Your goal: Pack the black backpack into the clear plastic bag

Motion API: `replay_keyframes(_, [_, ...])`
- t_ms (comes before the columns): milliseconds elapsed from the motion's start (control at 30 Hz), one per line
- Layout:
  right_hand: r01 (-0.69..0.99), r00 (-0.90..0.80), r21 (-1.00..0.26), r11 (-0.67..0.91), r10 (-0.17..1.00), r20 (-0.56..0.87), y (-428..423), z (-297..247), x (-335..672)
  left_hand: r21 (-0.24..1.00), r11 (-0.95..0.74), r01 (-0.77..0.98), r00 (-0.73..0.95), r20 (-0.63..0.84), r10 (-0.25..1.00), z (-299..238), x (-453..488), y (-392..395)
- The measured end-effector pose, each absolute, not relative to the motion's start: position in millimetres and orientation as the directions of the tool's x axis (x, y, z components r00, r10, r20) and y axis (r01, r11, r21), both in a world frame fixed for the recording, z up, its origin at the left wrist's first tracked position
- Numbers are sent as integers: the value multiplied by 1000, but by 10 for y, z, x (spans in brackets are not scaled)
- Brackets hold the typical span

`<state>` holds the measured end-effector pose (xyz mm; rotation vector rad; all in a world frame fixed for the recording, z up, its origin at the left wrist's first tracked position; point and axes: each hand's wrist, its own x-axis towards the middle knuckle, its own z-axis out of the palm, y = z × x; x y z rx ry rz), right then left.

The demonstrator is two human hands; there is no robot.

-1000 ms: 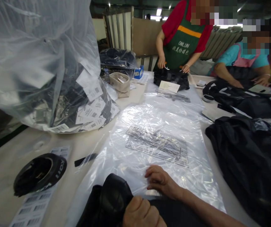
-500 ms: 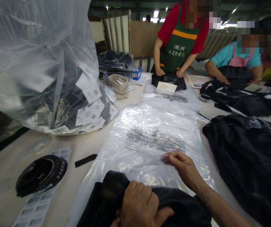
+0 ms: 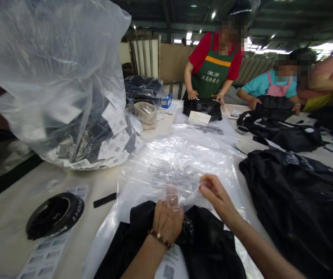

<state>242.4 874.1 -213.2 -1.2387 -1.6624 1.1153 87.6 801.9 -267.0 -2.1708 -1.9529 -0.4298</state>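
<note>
My right hand (image 3: 217, 195) pinches the edge of a clear plastic bag (image 3: 143, 176) between thumb and fingers, lifting the film. The bag lies flat on a stack of similar bags, with dark printing on it. My left hand (image 3: 169, 219), wearing a bead bracelet, reaches under that film. Its fingers point forward and show through the plastic, stretched out. Beneath and around my left wrist lies a black fabric article (image 3: 209, 236); its exact kind cannot be made out. A white label with a QR code (image 3: 169, 270) shows at its front, below the wrist.
At left stand a large clear sack of tags (image 3: 81, 128), a roll of black lettered strap (image 3: 55, 215) and barcode stickers (image 3: 48, 254). Black fabric goods (image 3: 294, 205) lie at right. Co-workers, one in a green apron (image 3: 213, 73), work across the table.
My left hand has gone from a fist on the black article to reaching forward under the film. My right hand keeps its pinch and has raised the bag's edge. The view has shifted slightly.
</note>
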Motion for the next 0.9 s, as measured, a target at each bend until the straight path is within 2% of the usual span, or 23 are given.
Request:
replay_keyframes(67, [476, -353, -817, 326, 922, 162, 8637, -2256, 2387, 96, -131, 987, 88, 359, 929, -2699, 854, 8025])
replay_keyframes(133, [624, -375, -613, 485, 874, 310, 8548, -2409, 2329, 173, -151, 973, 71, 399, 914, -2719, 832, 8023])
replay_keyframes(200, [715, -310, -467, 520, 834, 456, 8497, -2554, 2236, 238, -174, 956, 53, 443, 895, -2738, 820, 8022])
replay_keyframes(267, [766, -207, -433, 476, 819, 535, 8494, -2660, 2112, 262, -182, 948, 39, 473, 880, -2762, 819, 8024])
replay_keyframes(367, [799, -78, -480, 362, 854, 515, 8560, -2742, 1930, 261, -218, 941, 57, 510, 858, -2804, 826, 8029])
replay_keyframes(433, [815, -63, -472, 335, 862, 502, 8621, -2766, 1877, 257, -225, 940, 55, 537, 842, -2829, 825, 8030])
replay_keyframes(600, [881, -202, -267, 391, 821, 534, 8725, -2785, 2179, 258, -145, 955, -27, 564, 825, -2870, 782, 8033])
replay_keyframes(733, [923, -196, -198, 330, 846, 496, 8699, -2794, 2715, 265, -108, 958, -66, 573, 817, -2906, 753, 8051])
replay_keyframes(833, [951, -92, -236, 197, 915, 393, 8574, -2839, 3030, 229, -93, 969, -56, 569, 820, -2948, 742, 8065])
replay_keyframes(900, [947, 72, -322, 5, 971, 228, 8459, -2883, 3133, 270, -78, 960, -85, 545, 834, -2984, 735, 8069])
